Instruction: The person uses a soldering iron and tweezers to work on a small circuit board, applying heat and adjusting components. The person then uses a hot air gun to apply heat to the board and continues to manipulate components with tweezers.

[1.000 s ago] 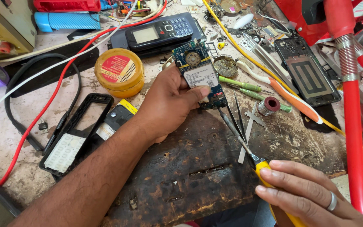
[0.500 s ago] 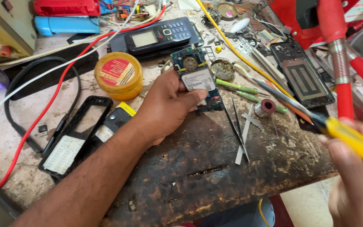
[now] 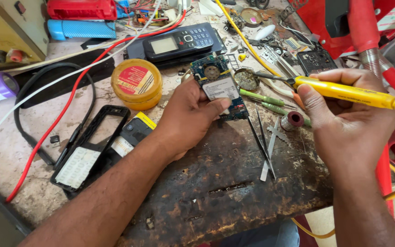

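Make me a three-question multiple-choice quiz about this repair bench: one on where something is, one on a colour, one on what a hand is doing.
1. Where is the round tin?
A. left of the circuit board
B. right of the tweezers
C. in the right hand

2. What colour is the soldering iron handle?
A. blue
B. yellow
C. black

3. What is the left hand doing?
A. resting flat, empty
B. gripping the red wire
C. holding the circuit board down

Answers: 1 A, the tin sits left of the board. 2 B, the handle in the right hand is yellow. 3 C, its fingers press on the board.
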